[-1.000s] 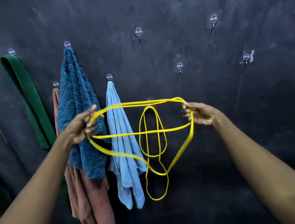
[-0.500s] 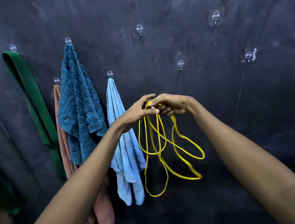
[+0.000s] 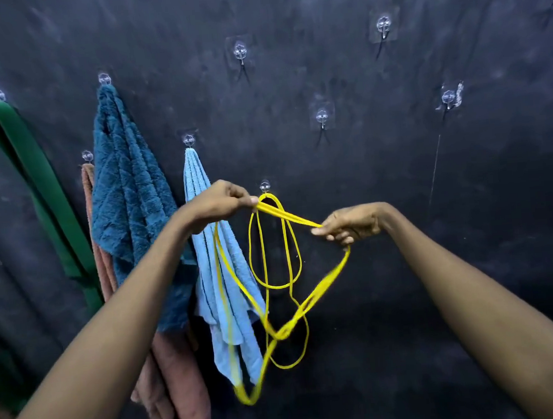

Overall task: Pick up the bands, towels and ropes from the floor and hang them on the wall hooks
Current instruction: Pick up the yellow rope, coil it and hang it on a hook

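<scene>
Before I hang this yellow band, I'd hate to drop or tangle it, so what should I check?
1. The left hand grips the band: ok.
2. The right hand pinches the band: ok.
3. The nearest hook is free: not ok, a yellow loop hangs on it.
4. A bare hook is close by: ok, up and to the right.
5. The band is clear of the loop: cannot tell, they cross in this view.
6. The band is free of twists: cannot tell, its low end is blurred.
</scene>
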{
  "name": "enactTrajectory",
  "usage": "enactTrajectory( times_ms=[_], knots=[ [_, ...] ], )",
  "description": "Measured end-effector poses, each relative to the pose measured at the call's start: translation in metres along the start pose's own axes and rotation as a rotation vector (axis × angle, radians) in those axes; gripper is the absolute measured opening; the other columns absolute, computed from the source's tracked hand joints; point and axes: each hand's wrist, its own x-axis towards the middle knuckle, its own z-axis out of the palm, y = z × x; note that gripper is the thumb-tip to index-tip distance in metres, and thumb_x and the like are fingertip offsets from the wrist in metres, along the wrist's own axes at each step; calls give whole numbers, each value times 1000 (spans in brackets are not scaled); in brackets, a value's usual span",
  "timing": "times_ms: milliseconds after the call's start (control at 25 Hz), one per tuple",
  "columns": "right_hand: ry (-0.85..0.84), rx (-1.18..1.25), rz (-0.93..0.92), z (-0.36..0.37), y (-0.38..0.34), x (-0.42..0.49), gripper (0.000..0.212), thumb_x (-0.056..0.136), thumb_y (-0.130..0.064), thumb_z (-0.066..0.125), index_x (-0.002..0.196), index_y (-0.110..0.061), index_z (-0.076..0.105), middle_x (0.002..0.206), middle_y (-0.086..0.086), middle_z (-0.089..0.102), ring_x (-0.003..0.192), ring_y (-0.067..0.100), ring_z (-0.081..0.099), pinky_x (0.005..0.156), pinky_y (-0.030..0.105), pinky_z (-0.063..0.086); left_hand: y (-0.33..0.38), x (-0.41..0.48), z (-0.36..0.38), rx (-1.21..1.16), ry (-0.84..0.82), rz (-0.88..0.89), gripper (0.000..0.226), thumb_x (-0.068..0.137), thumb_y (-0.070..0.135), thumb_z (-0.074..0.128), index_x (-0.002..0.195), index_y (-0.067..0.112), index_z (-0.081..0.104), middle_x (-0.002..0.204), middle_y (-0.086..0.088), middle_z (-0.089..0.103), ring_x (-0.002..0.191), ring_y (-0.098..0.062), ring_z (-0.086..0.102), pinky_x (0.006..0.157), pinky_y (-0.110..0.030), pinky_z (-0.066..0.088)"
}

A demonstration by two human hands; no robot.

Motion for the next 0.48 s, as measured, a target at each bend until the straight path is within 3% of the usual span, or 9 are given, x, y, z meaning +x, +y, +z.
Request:
enactTrajectory(
  times_ms=[120, 200, 280, 360, 480],
  knots=[
    [69, 157, -15, -10, 33, -1, 42, 73, -52, 78, 66, -19, 53, 50, -7, 26, 42, 7, 25, 53, 22, 34, -27, -11, -21, -28, 39, -24, 37, 90, 45, 63, 81, 10, 72, 62, -3, 31, 54, -11, 28, 50, -24, 23],
    [134, 253, -104, -9, 31, 1, 40, 77, -52, 75, 69, -19, 54, 50, -8, 25, 41, 5, 21, 47, 21, 26, -41, -18, -21, -123, -42, -94, 42, 85, 49, 66, 87, 6, 69, 64, -3, 45, 56, -14, 40, 53, -24, 34],
    [196, 275, -184, -5, 8, 2, 36, 87, -50, 65, 71, -19, 52, 52, -8, 28, 39, 3, 20, 41, 18, 16, -46, -20, -12, -211, -192, -196, 57, 79, 56, 70, 98, 3, 67, 79, -11, 63, 64, -21, 53, 63, -29, 46],
    [232, 258, -243, 0, -21, 3, 34, 92, -48, 59, 73, -20, 51, 55, -8, 28, 40, 3, 20, 41, 20, 9, -38, -19, 0, -180, -322, -210, 66, 75, 65, 68, 109, 9, 61, 97, -15, 71, 77, -25, 62, 75, -35, 47],
    [227, 123, -328, 13, -62, 4, 34, 96, -46, 57, 72, -22, 51, 57, -5, 24, 43, 6, 17, 43, 23, 6, -12, -12, 27, -104, -322, -90, 75, 73, 63, 71, 135, 28, 48, 120, -1, 68, 105, -14, 66, 90, -27, 44]
  ],
)
